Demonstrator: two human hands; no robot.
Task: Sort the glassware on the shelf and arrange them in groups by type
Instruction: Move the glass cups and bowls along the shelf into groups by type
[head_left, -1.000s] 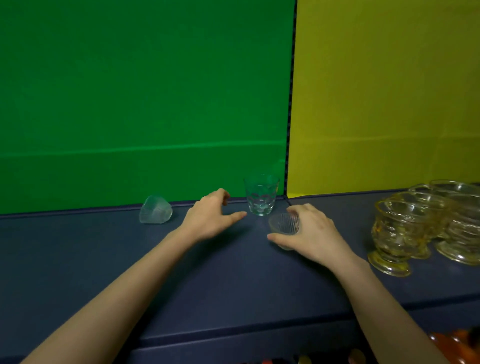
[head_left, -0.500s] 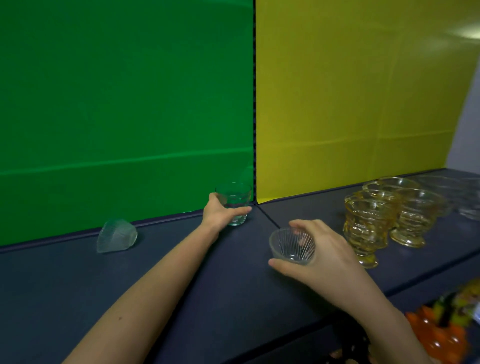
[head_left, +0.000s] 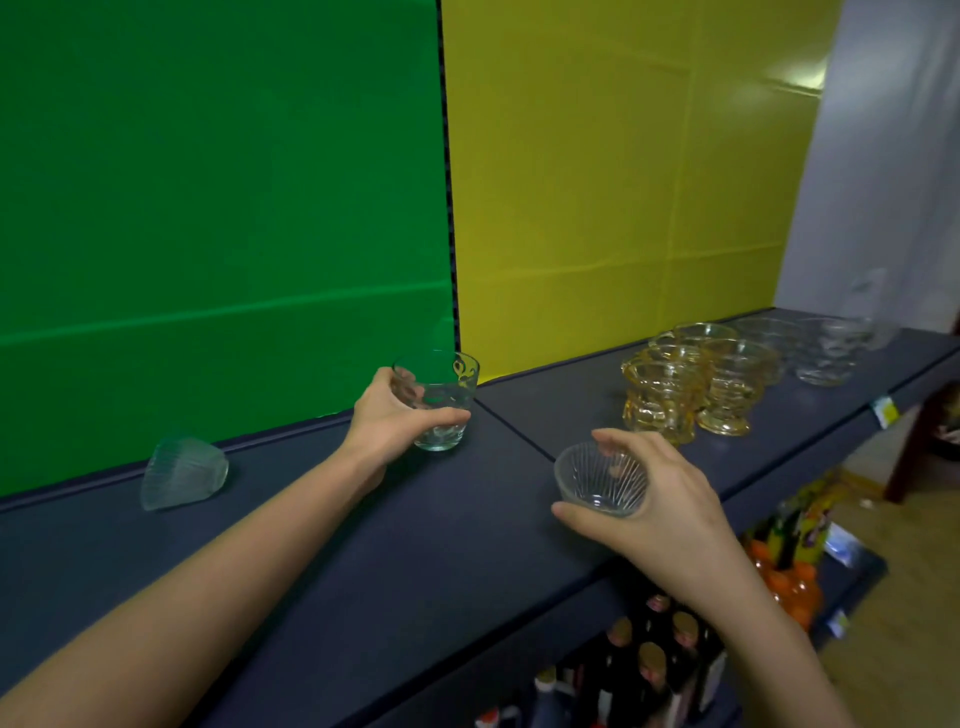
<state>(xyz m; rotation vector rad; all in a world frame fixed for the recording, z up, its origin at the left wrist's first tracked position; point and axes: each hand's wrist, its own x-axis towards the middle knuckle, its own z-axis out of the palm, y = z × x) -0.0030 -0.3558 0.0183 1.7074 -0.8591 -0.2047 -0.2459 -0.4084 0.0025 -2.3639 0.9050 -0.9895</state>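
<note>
My left hand grips a clear dimpled tumbler near the back wall, where the green and yellow panels meet. My right hand holds a small ribbed glass bowl tipped toward me, just above the dark blue shelf. A ribbed clear glass lies on its side at the left. Several amber footed cups stand grouped at the right, with clear glassware behind them farther right.
Below the shelf's front edge stand dark bottles and orange bottles on a lower shelf. A white wall closes the right end. A price tag hangs on the shelf edge.
My left hand moved to the tumbler and closed on it. My right hand lifted the ribbed bowl and brought it nearer. The view swung right, revealing more glassware.
</note>
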